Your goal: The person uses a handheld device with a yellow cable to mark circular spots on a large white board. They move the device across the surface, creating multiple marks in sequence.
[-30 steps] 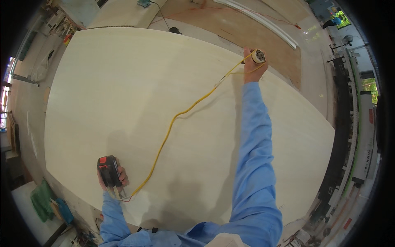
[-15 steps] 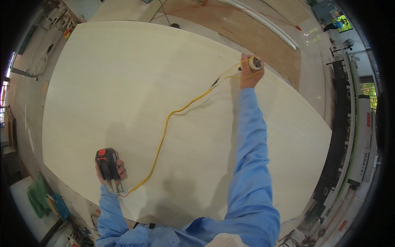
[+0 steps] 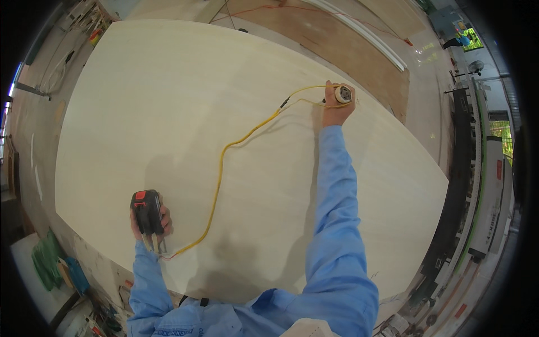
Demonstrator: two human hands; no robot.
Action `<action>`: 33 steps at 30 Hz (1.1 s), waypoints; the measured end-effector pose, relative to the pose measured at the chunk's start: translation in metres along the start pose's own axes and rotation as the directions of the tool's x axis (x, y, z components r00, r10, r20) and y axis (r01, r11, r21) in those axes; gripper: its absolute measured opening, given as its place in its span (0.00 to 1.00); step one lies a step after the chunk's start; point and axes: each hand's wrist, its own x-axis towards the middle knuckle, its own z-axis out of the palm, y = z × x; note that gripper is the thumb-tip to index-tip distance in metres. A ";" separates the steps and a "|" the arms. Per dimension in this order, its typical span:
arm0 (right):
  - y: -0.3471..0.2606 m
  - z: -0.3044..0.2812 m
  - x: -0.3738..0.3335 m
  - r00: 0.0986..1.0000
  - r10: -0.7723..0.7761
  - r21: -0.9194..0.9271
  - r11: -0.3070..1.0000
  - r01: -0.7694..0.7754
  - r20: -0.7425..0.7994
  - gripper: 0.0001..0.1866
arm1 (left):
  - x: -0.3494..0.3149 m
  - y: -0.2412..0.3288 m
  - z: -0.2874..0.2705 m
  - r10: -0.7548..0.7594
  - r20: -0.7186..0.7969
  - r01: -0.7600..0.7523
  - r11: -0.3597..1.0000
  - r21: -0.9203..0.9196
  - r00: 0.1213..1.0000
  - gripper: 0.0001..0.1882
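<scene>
My left hand [image 3: 165,221] is closed around a black and red power-tool battery pack [image 3: 147,212] above the near left part of a large pale board [image 3: 135,101]. Pale leads and a thin red wire come off the pack's lower end and meet a yellow cable [image 3: 220,168]. The cable crosses the board in a bend toward the far right, where it splits into two thin wires. These run to a small round cylinder [image 3: 343,94] with a pale rim and grey end, like a small motor. My right hand [image 3: 337,117] grips it, arm stretched out, near the board's far edge.
Beyond the board lie a brown sheet [image 3: 359,67] and a long white strip [image 3: 365,33] on the floor. A long machine with a rail [image 3: 474,168] runs along the right. Green plastic [image 3: 46,261] and clutter stand at the lower left.
Both hands keep their holds. In the picture the right hand and cylinder sit slightly lower and further left, the battery pack slightly higher; the whole view has also shifted a little.
</scene>
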 end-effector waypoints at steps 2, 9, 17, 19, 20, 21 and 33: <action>-0.003 -0.001 0.000 0.999 0.030 0.049 0.998 -0.029 -0.023 0.15 | 0.001 0.001 0.000 0.015 -0.017 -0.014 1.000 0.024 1.000 0.44; -0.011 -0.011 -0.010 0.999 -0.028 -0.034 0.999 0.027 -0.019 0.14 | 0.001 0.001 0.007 -0.008 -0.040 0.010 0.999 0.039 0.999 0.44; -0.019 -0.020 -0.021 1.000 -0.007 0.073 0.997 0.008 -0.016 0.14 | 0.001 -0.001 0.015 0.029 -0.098 -0.024 0.999 0.049 0.995 0.43; -0.018 -0.021 -0.025 1.000 -0.016 0.045 0.999 0.016 -0.007 0.13 | 0.001 -0.002 0.018 0.025 -0.100 -0.020 0.999 0.051 0.995 0.42; -0.018 -0.020 -0.026 1.000 0.006 0.027 1.000 -0.006 0.001 0.13 | 0.001 -0.002 0.020 0.025 -0.111 -0.021 0.999 0.041 0.993 0.42; -0.018 -0.019 -0.027 0.994 0.105 -0.023 0.994 -0.105 0.008 0.13 | 0.000 -0.002 0.023 0.030 -0.133 -0.025 0.999 0.038 0.991 0.42; -0.026 -0.022 -0.045 0.996 0.085 0.080 0.993 -0.084 -0.002 0.13 | 0.003 0.002 0.013 -0.021 -0.064 0.021 1.000 0.001 0.998 0.43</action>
